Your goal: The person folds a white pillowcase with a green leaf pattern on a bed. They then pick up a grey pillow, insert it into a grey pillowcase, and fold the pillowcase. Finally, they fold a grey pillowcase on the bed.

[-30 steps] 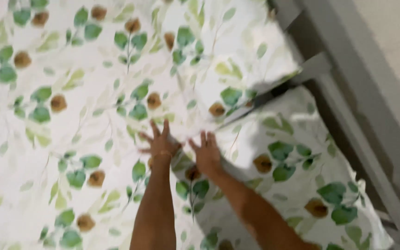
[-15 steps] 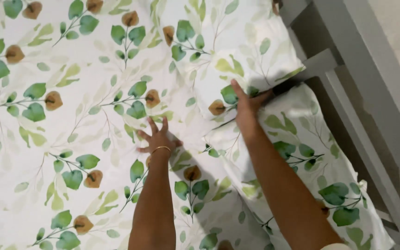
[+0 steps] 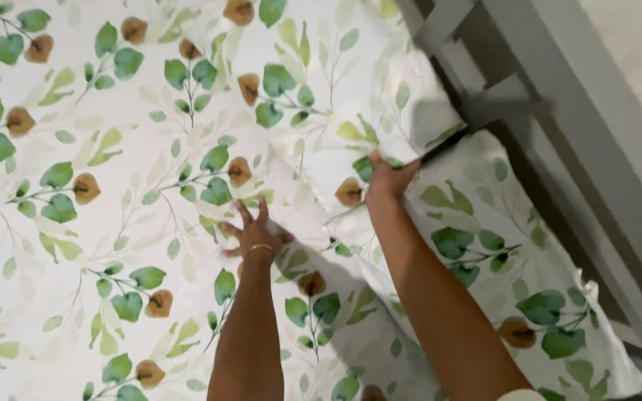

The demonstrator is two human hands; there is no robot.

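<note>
Both forearms come in from the near edge and stretch away over the bed. The left hand (image 3: 255, 236) lies palm down on the leaf-printed sheet (image 3: 98, 223), fingers spread wide and flat against the cloth, with a thin gold bangle (image 3: 259, 249) at the wrist. The right arm runs up and leftward from the near right corner. The right hand (image 3: 388, 180) sits farther off than the left one, at the near edge of the pillow (image 3: 351, 96) in the same leaf print. Its fingers are curled around that edge, gripping the cloth where the pillow overlaps the sheet.

To the right, the sheet drapes over the mattress side (image 3: 514, 267), and beyond it stands the grey bed frame (image 3: 574, 148), running from far left to near right.

Half a second ago the right hand was already at the pillow's edge; a second ago it lay flat on the sheet just beside the left hand. The left hand has kept its place and spread throughout.
</note>
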